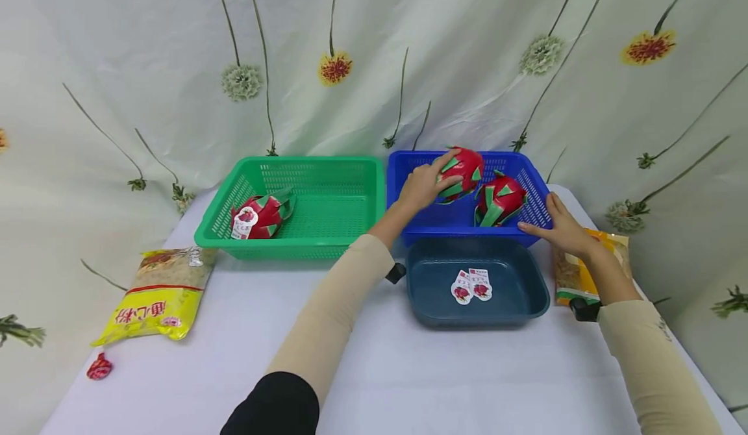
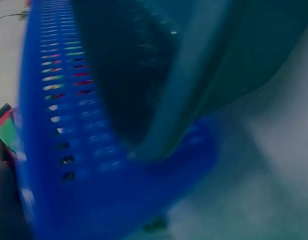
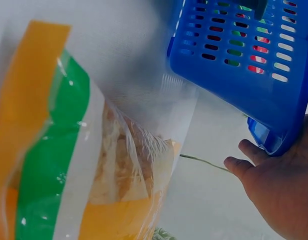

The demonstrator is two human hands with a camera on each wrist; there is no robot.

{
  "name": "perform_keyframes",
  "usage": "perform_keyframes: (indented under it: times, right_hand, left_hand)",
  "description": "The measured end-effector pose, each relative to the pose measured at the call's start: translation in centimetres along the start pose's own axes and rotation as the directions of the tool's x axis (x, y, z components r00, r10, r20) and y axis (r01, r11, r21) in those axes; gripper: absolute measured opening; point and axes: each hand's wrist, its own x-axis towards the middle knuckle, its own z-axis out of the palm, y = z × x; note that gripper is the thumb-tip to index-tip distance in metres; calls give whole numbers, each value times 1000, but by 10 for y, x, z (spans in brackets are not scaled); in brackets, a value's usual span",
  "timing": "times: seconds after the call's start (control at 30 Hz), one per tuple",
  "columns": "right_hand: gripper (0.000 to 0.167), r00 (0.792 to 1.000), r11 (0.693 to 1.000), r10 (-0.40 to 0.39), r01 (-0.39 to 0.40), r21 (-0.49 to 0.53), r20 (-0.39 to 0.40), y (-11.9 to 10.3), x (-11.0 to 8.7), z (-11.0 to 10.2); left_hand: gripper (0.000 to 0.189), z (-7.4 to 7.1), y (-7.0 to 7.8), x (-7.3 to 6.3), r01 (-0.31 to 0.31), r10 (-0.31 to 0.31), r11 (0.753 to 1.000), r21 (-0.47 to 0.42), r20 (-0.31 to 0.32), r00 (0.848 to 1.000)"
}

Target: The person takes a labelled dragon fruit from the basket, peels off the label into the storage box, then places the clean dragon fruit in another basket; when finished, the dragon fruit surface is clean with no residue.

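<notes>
My left hand point(image 1: 423, 185) grips a red dragon fruit point(image 1: 469, 164) with green scales, over the blue slotted basket point(image 1: 456, 230). A second dragon fruit point(image 1: 502, 199) sits inside that basket on the right. At the basket's front right corner my right hand point(image 1: 563, 228) holds the rim, thumb in front and fingers along the side; the right wrist view shows this hand point(image 3: 289, 185) against the blue wall point(image 3: 234, 85). Blurred in the left wrist view are the basket's wall point(image 2: 59, 200) and a dark teal tub point(image 2: 254, 55); most of that hand is hidden there.
A green basket point(image 1: 333, 204) with a labelled dragon fruit point(image 1: 265, 217) stands left. In front of the blue basket, the tub holds two printed tags point(image 1: 472, 285). Bagged goods lie at far left point(image 1: 163, 292) and right point(image 3: 49, 150), with a small red wrapped item point(image 1: 100, 367).
</notes>
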Motion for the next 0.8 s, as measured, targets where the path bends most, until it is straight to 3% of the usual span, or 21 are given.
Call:
perform_keyframes:
  times: [0.1, 0.27, 0.43, 0.67, 0.73, 0.8]
  right_hand:
    - [106, 1000, 1000, -1, 1, 8, 3, 1, -1, 4]
    - [105, 1000, 1000, 0, 0, 14, -13, 1, -2, 4]
    - [105, 1000, 1000, 4, -4, 5, -29, -1, -2, 2]
    - [105, 1000, 1000, 8, -8, 25, -27, 1, 0, 4]
    - [106, 999, 1000, 12, -11, 28, -31, 2, 0, 4]
    - [106, 999, 1000, 15, -14, 27, -36, 3, 0, 4]
  left_hand:
    - [65, 21, -9, -2, 84, -87, 996, 32, 114, 990]
    - [62, 35, -17, 1, 140, -164, 985, 99, 313, 936]
    - [60, 28, -16, 4, 126, -154, 988, 92, 447, 881]
    - [62, 7, -13, 8, 172, -159, 984, 40, 620, 768]
    - [63, 4, -12, 11, 191, -169, 981, 35, 643, 747]
    - [63, 4, -10, 15, 207, -178, 978, 32, 647, 741]
